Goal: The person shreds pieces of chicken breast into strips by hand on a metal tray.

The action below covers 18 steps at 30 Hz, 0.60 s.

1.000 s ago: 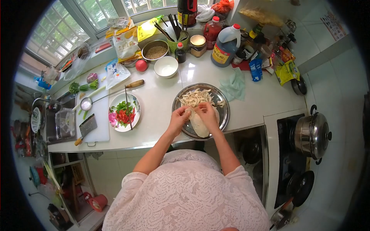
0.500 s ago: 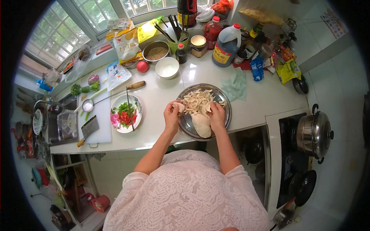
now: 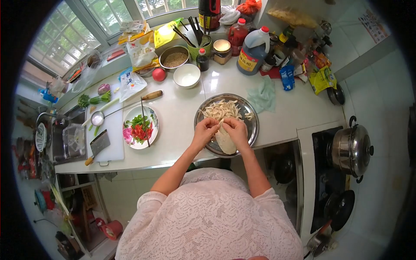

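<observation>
A round steel tray (image 3: 255, 130) holds a heap of pale shredded chicken (image 3: 222, 110) at its far side. The large piece of chicken breast (image 3: 226, 144) lies at the near side, partly under my fingers. My left hand (image 3: 205, 132) and my right hand (image 3: 236, 132) meet over the middle of the tray, fingertips almost touching. Both are closed in a pinch on a pale bit of chicken (image 3: 221, 122) between them. Whether that bit is still joined to the breast is hard to make out.
Left of the tray stands a plate (image 3: 155, 116) of cut peppers and greens with chopsticks across it. A cleaver (image 3: 100, 144) and ladle (image 3: 98, 117) lie on the white board (image 3: 113, 151). Behind are a white bowl (image 3: 186, 76) and several bottles. A lidded pot (image 3: 352, 147) sits right.
My hands were apart, each with a bit of chicken, on either side of the tray. Now they have come together over the breast, pinching at one spot.
</observation>
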Motion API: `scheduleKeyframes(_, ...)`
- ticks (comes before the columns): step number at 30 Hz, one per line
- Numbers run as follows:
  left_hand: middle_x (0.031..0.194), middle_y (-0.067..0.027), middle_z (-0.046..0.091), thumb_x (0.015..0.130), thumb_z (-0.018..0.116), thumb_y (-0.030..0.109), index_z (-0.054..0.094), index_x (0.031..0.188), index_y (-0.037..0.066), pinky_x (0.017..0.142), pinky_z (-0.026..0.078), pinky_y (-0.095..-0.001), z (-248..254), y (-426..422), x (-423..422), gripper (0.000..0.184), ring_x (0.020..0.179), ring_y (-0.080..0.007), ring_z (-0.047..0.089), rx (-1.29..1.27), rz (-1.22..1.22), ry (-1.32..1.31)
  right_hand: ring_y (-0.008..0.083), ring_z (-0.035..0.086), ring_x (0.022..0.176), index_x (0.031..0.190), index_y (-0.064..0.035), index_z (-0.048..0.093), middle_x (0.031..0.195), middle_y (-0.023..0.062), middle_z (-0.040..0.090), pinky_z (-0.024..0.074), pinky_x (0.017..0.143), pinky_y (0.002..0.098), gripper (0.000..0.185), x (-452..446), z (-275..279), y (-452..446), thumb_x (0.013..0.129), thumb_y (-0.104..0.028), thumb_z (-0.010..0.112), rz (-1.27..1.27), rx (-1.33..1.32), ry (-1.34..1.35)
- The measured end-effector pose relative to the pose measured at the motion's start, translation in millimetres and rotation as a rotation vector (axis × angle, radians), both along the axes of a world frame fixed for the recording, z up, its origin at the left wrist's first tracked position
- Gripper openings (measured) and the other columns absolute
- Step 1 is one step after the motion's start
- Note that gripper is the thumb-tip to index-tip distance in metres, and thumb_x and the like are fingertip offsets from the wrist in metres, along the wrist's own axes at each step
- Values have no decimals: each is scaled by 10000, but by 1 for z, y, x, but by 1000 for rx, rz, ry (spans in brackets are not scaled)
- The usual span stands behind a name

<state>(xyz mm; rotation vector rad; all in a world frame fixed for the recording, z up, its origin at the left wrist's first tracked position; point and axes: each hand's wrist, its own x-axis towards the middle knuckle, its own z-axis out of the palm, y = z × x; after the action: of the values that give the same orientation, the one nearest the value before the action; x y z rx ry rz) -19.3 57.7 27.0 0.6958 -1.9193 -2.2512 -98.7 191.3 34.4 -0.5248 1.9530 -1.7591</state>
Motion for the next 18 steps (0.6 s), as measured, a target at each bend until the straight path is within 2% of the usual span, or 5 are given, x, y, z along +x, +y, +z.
scheduleKeyframes(1, 703, -4, 585, 828, 611, 107, 604, 882, 15, 549, 436, -201, -2, 1, 0, 107, 636, -61, 536, 11, 25, 7, 80, 575, 700, 925, 27, 618, 781, 35, 617, 460, 621, 213, 146, 1, 0, -1, 817, -72, 617, 0, -1, 2)
scheduleKeyframes(7, 694, -3, 580, 815, 604, 96, 598, 853, 15, 497, 431, -205, -3, 4, 6, 90, 585, -60, 523, -58, 23, 47, 66, 552, 642, 828, 6, 609, 690, 23, 609, 462, 613, 220, 93, 4, 18, -4, 804, -80, 638, -134, 104, 248)
scheduleKeyframes(11, 696, -2, 576, 809, 587, 93, 591, 860, 18, 480, 426, -206, -2, 6, 6, 90, 578, -63, 526, -86, 33, 79, 63, 544, 653, 813, 0, 593, 724, 14, 600, 446, 588, 220, 85, 4, 24, -2, 802, -73, 635, -37, 128, 137)
scheduleKeyframes(13, 694, 1, 570, 809, 570, 89, 577, 862, 18, 485, 427, -204, 10, 6, 6, 89, 575, -74, 538, 88, 50, -5, 64, 541, 655, 806, -3, 585, 728, 7, 592, 439, 581, 218, 76, 4, 16, -2, 805, -66, 628, -46, 106, 131)
scheduleKeyframes(18, 742, -20, 571, 820, 559, 93, 565, 860, 19, 541, 472, -211, 6, 1, 5, 84, 607, -95, 559, 247, 115, -23, 74, 513, 656, 822, -13, 565, 725, -9, 550, 426, 614, 215, 53, 5, 12, 0, 844, -56, 589, -182, -238, -193)
